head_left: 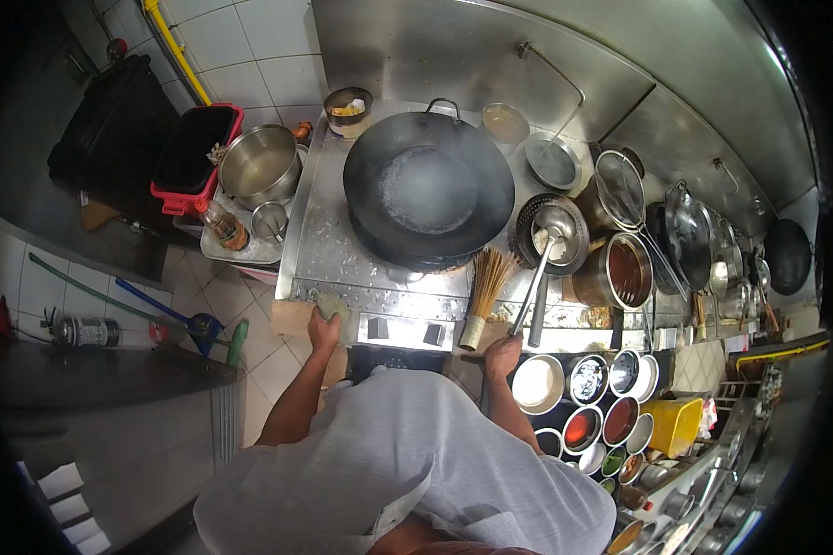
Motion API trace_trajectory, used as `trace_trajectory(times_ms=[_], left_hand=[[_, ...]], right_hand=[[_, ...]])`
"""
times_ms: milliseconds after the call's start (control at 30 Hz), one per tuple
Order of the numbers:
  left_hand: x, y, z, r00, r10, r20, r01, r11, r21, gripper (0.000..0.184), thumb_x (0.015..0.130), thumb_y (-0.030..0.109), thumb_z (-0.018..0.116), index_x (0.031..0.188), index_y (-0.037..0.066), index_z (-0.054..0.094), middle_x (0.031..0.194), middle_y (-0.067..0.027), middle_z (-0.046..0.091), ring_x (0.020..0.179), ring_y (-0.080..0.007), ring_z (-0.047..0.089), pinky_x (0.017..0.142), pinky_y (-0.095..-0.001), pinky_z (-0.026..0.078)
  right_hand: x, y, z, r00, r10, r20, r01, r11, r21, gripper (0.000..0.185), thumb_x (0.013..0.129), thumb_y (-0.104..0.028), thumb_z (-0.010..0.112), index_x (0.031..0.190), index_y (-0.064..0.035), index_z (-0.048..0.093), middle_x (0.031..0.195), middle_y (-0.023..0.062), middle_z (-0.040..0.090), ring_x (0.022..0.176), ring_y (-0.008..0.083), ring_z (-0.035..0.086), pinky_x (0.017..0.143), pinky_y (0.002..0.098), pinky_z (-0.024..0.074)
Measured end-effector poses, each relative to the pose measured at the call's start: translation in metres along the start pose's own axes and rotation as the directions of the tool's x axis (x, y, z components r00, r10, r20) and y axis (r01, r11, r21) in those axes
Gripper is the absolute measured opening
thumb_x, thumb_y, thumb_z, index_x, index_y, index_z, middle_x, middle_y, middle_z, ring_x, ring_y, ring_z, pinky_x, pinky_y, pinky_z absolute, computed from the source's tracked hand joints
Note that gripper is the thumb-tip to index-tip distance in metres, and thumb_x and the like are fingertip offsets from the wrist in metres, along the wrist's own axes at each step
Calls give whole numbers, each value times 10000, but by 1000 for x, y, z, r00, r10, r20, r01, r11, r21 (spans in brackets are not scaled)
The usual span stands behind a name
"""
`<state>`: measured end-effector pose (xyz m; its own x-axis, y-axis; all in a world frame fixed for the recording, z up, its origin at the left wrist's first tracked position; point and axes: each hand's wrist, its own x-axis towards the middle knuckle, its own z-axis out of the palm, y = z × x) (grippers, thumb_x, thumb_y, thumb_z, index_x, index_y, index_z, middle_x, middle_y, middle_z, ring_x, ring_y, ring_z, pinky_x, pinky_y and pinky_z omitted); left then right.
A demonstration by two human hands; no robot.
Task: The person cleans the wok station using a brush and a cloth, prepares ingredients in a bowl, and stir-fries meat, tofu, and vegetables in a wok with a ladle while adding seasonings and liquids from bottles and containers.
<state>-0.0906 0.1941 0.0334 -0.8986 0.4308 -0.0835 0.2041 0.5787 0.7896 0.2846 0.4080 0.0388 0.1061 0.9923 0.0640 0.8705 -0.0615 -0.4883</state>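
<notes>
At the stove's front left edge, my left hand (324, 328) is closed on a crumpled greyish-green cloth (334, 307). My right hand (503, 355) is closed at the lower end of a long ladle handle; the ladle's bowl (554, 222) rests in a perforated strainer (577, 250) over a dark pot. Between my hands and a little forward, a bamboo wok brush (488, 291) lies with its bristles pointing away from me. A large dark wok (426, 190) sits on the burner ahead, steaming, with whitish liquid or foam at its bottom.
A steel pot (260, 165) and a sauce bottle (222, 225) stand left of the stove. To the right are a pot of brown sauce (628, 270), a wire skimmer (619, 188) and several seasoning containers (538, 384). A water spout (565, 79) projects from the back wall.
</notes>
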Motion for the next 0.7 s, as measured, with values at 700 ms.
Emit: trace_trajectory(times_ms=[700], left_hand=[[0, 0, 0, 1000, -29, 6, 29, 999, 17, 442, 755, 222, 675, 1117, -16, 583, 1027, -262, 676, 979, -449, 645, 864, -477, 502]], right_hand=[[-2, -2, -4, 1000, -10, 19, 9, 999, 39, 420, 918, -92, 455, 1271, 133, 478, 1205, 335, 559, 1125, 485, 536, 998, 503, 423]])
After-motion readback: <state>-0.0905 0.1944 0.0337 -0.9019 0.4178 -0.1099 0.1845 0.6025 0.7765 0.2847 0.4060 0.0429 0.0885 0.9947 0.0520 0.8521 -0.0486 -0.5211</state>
